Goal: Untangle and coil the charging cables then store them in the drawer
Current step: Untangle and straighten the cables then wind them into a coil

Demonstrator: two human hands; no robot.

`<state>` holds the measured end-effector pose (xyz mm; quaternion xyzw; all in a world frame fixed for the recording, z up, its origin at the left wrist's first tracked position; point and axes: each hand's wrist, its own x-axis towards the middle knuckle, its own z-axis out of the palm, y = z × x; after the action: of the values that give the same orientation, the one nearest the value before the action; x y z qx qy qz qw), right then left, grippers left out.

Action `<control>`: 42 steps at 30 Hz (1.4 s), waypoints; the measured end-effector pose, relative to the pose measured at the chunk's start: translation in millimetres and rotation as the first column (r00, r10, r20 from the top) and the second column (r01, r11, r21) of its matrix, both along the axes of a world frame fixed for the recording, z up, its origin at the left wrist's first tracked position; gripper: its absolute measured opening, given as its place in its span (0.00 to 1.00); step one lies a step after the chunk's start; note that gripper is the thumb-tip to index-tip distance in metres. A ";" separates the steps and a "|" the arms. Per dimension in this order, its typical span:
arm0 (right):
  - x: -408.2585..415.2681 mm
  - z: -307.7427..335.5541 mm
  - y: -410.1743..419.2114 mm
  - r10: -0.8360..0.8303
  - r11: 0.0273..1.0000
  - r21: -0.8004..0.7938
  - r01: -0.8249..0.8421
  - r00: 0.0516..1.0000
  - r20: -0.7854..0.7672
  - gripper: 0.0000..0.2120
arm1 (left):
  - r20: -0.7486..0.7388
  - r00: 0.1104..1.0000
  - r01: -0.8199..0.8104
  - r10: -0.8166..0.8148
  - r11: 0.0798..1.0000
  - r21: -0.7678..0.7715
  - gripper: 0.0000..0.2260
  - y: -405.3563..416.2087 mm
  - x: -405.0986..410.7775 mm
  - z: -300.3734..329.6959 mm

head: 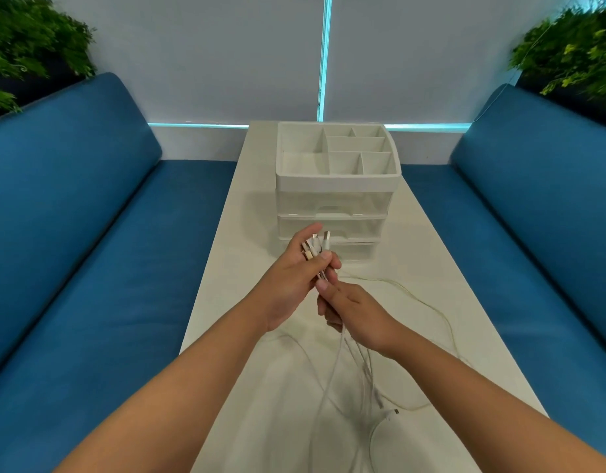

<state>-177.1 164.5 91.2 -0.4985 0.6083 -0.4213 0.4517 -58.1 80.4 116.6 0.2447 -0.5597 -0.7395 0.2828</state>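
Loose white charging cables (332, 380) trail in loops over the near half of the long white tabletop (226, 261), one plug end lying free toward the near right edge. Above them, both bare forearms reach in from the near edge and meet over the middle of the tabletop. The right hand (354, 314) sits just below and touching the left, its fingers (323, 285) curled closed around the bundled cable strands that hang down from it. The left hand (291, 285) grips the same bundle higher up, thumb pressed across it, with several plug ends sticking up past its fingers (312, 232).

Just beyond the hands, near the far end of the tabletop, stands a white and clear plastic drawer organizer (332, 206) with three stacked drawers, all pushed in, and a divided open tray on top. Blue upholstered benches (90, 250) run along both long sides of the tabletop. Green leafy plants (28, 46) sit behind the bench backs in the far corners, before a pale wall.
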 end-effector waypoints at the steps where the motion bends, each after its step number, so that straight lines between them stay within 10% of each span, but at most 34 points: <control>1: -1.2 0.8 1.1 0.008 1.000 0.004 -0.008 1.000 0.015 0.21 | 0.020 1.000 -0.009 0.010 0.999 -0.041 0.16 -0.1 0.0 -0.9; 5: -11.4 3.0 2.1 0.129 0.990 0.057 -0.127 0.991 -0.045 0.06 | 0.051 0.994 -0.085 0.093 0.985 -0.153 0.10 -6.3 -0.9 1.2; 10: -17.9 1.8 -2.4 0.135 0.991 0.046 -0.127 0.944 -0.303 0.20 | -0.185 0.981 -0.026 0.050 0.991 0.128 0.11 -16.6 -8.1 18.9; 18: -20.5 -29.9 3.7 0.121 0.990 0.119 -0.072 0.870 -0.477 0.41 | -0.232 0.968 -0.067 0.093 0.991 0.115 0.09 -34.7 -3.2 34.4; 21: -15.3 -4.4 -3.8 0.069 0.997 0.064 -0.049 0.923 -0.378 0.46 | -0.177 0.981 -0.053 0.075 0.991 0.123 0.09 -26.9 -3.7 21.3; 27: -10.9 42.7 -28.5 0.088 0.996 -0.003 -0.090 0.984 -0.154 0.07 | -0.153 0.987 -0.031 0.048 0.993 0.112 0.10 -20.0 -6.8 19.2; 33: -9.1 50.7 -27.7 0.105 0.992 0.059 -0.108 0.993 0.053 0.09 | 0.127 0.984 -0.096 0.129 0.967 -0.236 0.10 -19.9 -9.7 28.9; 42: -13.7 64.7 -32.7 -0.087 0.996 0.062 0.069 0.927 0.366 0.12 | -0.105 0.991 0.107 -0.088 0.975 0.197 0.30 5.3 -19.0 2.5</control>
<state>-190.8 131.9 156.0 -0.3751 0.5422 -0.5100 0.5524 -77.1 85.7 119.1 0.2088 -0.4788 -0.8164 0.2462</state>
